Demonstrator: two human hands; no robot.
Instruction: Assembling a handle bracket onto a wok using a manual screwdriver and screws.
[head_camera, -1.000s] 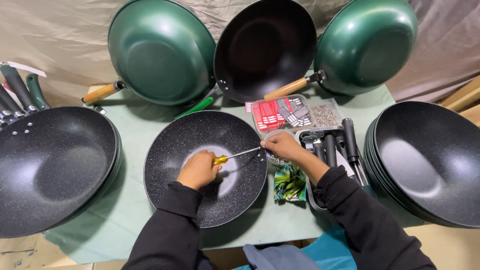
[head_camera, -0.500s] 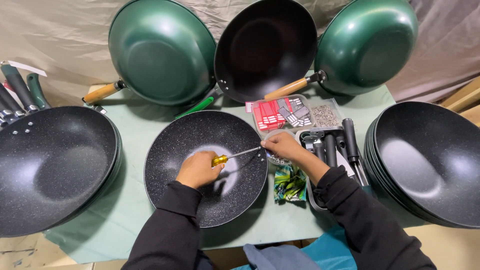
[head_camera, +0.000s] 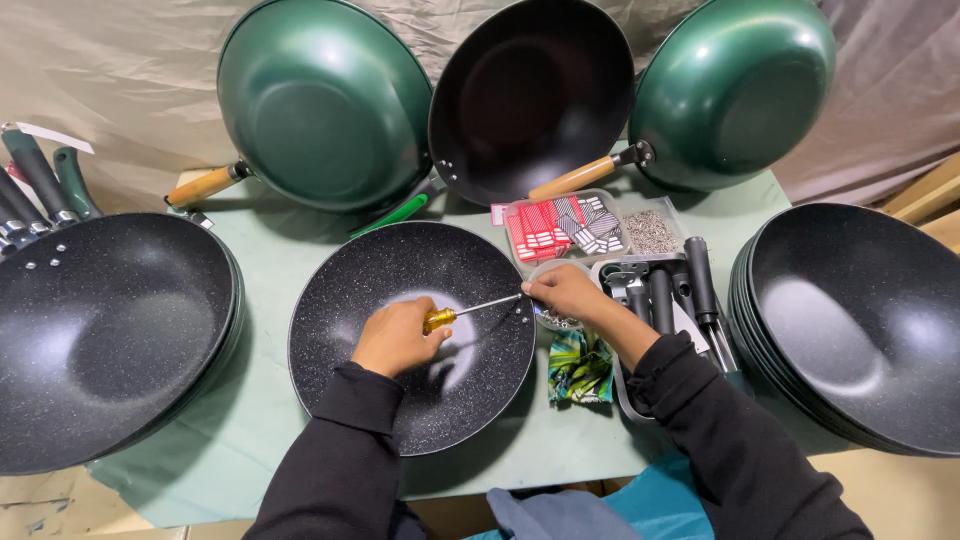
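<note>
Nothing's moved since a second ago: our left hand (head_camera: 393, 338) stays clamped on the yellow-handled screwdriver (head_camera: 470, 312) inside the speckled pan (head_camera: 410, 335), right hand (head_camera: 562, 293) pinching its tip at the pan's 3 o'clock rim.

Backdrop: creased beige cloth (head_camera: 120, 70) hung behind the table, greyer at far right.
Table: covered in pale green sheet (head_camera: 270, 250), edge to edge.
Right edge: bare wooden boards (head_camera: 935, 195).
Light: soft, even, overhead.
</note>
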